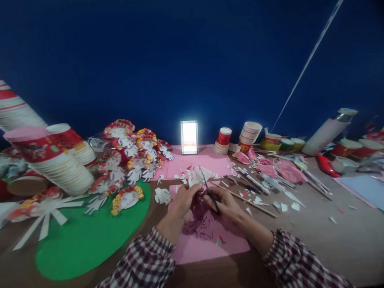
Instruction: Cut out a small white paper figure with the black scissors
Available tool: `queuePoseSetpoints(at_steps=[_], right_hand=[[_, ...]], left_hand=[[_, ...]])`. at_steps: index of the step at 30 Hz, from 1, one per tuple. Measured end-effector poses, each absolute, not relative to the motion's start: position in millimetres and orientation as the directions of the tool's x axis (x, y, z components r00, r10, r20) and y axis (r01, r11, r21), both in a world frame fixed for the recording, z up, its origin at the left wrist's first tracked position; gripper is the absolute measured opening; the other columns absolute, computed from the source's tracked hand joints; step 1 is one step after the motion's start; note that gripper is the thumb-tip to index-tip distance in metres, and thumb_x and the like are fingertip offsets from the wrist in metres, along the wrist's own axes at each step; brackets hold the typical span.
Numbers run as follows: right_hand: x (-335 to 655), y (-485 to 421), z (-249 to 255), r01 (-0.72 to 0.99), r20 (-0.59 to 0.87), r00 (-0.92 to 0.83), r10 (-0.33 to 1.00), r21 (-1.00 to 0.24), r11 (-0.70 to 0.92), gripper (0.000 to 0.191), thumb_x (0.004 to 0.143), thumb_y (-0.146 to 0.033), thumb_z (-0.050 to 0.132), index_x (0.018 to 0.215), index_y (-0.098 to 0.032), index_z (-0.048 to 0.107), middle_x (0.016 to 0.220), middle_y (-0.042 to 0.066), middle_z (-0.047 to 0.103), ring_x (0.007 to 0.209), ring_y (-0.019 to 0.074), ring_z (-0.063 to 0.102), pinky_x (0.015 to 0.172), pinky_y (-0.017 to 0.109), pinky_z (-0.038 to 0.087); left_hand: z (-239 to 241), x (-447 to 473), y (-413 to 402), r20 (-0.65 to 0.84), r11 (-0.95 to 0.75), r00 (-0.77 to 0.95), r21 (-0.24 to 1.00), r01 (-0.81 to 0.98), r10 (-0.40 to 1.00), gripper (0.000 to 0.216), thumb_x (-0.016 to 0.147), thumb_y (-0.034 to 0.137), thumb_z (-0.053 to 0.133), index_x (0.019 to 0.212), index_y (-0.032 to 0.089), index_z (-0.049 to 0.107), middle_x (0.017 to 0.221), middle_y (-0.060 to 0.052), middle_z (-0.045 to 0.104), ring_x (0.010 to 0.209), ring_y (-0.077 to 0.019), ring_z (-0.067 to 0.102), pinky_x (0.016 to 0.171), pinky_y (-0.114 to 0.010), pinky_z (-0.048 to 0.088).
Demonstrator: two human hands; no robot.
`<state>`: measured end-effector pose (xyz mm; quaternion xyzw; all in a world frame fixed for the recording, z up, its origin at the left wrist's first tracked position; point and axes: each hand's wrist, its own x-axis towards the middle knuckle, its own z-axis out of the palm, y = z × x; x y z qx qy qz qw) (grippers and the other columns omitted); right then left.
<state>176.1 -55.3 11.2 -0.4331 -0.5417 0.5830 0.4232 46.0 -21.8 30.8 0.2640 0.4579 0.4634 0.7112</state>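
My left hand (pixel 183 207) pinches a small white paper piece (pixel 196 176) above the pink sheet. In my right hand (pixel 224 204) is a pair of scissors (pixel 204 181) with dark handles, fingers wrapped round the grips. The blades point away from me, close against the paper's right side; I cannot tell whether they touch it. Beneath both hands lies a pink sheet (pixel 212 247) with dark scribbled marks and a small coloured scrap. A crumpled white scrap (pixel 163 196) rests left of my left hand.
Left, paper-cup figures (pixel 127 200) stand around a green oval sheet (pixel 97 245), near tall cup stacks (pixel 61 164). Behind are a lit, blurred-out screen (pixel 189 137) and a red cup (pixel 224 136). Right lie pens (pixel 254 179), a wooden stick (pixel 253 204), paper scraps and a red tool (pixel 327 166).
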Motion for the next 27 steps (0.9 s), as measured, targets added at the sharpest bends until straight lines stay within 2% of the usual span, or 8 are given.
queuePoseSetpoints(at_steps=[13, 18, 22, 27], right_hand=[[176, -55, 10, -0.009, -0.027, -0.247, 0.969, -0.999, -0.031, 0.025, 0.078, -0.038, 0.064, 0.084, -0.015, 0.059, 0.058, -0.005, 0.045, 0.045, 0.0056, 0.035, 0.04, 0.017, 0.027], [178, -51, 11, 0.041, 0.028, -0.255, 0.966, -0.998, 0.04, 0.026, 0.077, -0.039, 0.064, 0.082, -0.014, 0.06, 0.058, -0.003, 0.048, 0.048, 0.007, 0.039, 0.043, 0.018, 0.031], [181, -48, 13, 0.059, 0.052, -0.259, 0.965, -0.996, 0.07, 0.028, 0.078, -0.042, 0.062, 0.081, -0.014, 0.059, 0.06, -0.002, 0.052, 0.049, 0.0074, 0.042, 0.044, 0.018, 0.033], [183, -48, 9, 0.073, 0.03, -0.254, 0.967, -0.996, 0.05, 0.026, 0.079, -0.041, 0.061, 0.079, -0.014, 0.058, 0.056, -0.004, 0.046, 0.044, 0.0063, 0.041, 0.041, 0.017, 0.033]], left_hand=[[31, 45, -23, -0.377, 0.402, 0.147, 0.81, -0.427, 0.914, 0.017, 0.055, 0.022, 0.072, 0.06, 0.013, 0.058, 0.047, 0.003, 0.055, 0.041, -0.0064, 0.047, 0.041, -0.018, 0.034], [32, 44, -21, -0.401, 0.418, 0.136, 0.795, -0.439, 0.906, 0.022, 0.054, 0.021, 0.076, 0.065, 0.013, 0.059, 0.053, 0.002, 0.058, 0.045, -0.0069, 0.051, 0.042, -0.017, 0.036], [31, 40, -19, -0.392, 0.423, 0.165, 0.788, -0.448, 0.905, 0.028, 0.057, 0.027, 0.079, 0.074, 0.014, 0.061, 0.065, -0.002, 0.063, 0.053, -0.0083, 0.056, 0.045, -0.017, 0.039], [28, 34, -14, -0.362, 0.365, 0.104, 0.795, -0.484, 0.926, 0.032, 0.063, 0.039, 0.073, 0.082, 0.015, 0.064, 0.072, -0.002, 0.063, 0.056, -0.0085, 0.056, 0.047, -0.018, 0.041]])
